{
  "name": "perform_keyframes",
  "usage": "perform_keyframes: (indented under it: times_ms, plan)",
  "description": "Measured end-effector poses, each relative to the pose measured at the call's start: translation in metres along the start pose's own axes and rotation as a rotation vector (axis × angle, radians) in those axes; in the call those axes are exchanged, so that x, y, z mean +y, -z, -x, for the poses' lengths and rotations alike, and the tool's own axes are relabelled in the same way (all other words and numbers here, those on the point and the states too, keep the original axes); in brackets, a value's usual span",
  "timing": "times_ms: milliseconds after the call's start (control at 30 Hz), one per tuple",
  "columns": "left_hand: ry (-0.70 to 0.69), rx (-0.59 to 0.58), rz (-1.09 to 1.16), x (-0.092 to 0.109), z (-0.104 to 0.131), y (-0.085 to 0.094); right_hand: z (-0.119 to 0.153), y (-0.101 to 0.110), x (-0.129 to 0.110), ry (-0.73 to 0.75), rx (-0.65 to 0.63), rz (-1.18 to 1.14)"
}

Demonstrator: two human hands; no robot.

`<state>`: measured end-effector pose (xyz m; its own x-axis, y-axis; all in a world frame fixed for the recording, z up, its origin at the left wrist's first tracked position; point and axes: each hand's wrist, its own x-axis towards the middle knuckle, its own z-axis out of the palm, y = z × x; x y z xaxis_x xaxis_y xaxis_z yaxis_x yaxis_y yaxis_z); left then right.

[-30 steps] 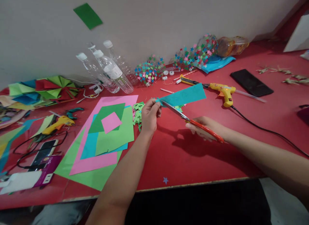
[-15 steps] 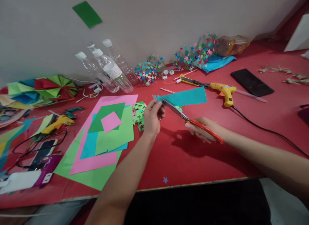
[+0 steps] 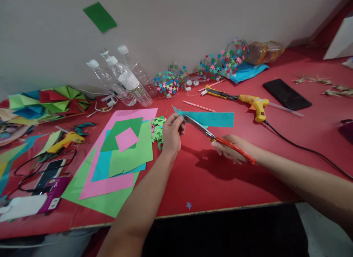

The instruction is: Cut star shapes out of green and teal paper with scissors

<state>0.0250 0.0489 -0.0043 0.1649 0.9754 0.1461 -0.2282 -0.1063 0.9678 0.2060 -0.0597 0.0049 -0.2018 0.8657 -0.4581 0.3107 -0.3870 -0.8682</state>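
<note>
My left hand [image 3: 173, 133] pinches the left end of a teal paper strip [image 3: 217, 119], whose tip is cut into small points. The rest of the strip stretches out to the right above the table. In my right hand [image 3: 228, 150] are red-handled scissors [image 3: 202, 129], their blades reaching up-left to the paper by my left fingertips. Just left of that hand lies a heap of small green paper stars [image 3: 158, 130], with some pink among them. A single bluish star [image 3: 189, 205] lies near the table's front edge.
Coloured paper sheets [image 3: 129, 161] overlap on the left. Plastic bottles [image 3: 132, 84] lean against the wall beside star-covered balls [image 3: 167, 82]. A yellow glue gun [image 3: 256, 106] with a trailing cord and a black phone [image 3: 286, 94] lie right. Another glue gun [image 3: 64, 141] is far left.
The strip's free right end has swung downward, so the strip now lies nearly level and uncovers more of a striped stick behind it. My left hand has shifted slightly left.
</note>
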Motion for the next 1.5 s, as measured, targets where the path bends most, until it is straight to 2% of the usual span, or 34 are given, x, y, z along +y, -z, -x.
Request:
perform_keyframes:
  times_ms: [200, 767, 1100, 1500]
  plan:
    - [0.023, -0.02, -0.023, 0.002, -0.0033, 0.0027, -0.0026, 0.0031, 0.0014, -0.017, 0.026, 0.082]
    - [0.024, -0.026, -0.014, 0.0013, -0.0031, 0.0036, -0.0008, 0.0025, -0.0037, -0.066, 0.008, 0.058]
    - [0.047, -0.025, -0.003, 0.0015, -0.0025, 0.0036, -0.0021, 0.0032, 0.0014, -0.018, 0.001, 0.044]
    - [0.03, 0.04, 0.019, -0.0011, -0.0014, 0.0002, -0.0025, 0.003, 0.0031, 0.007, -0.03, 0.038]
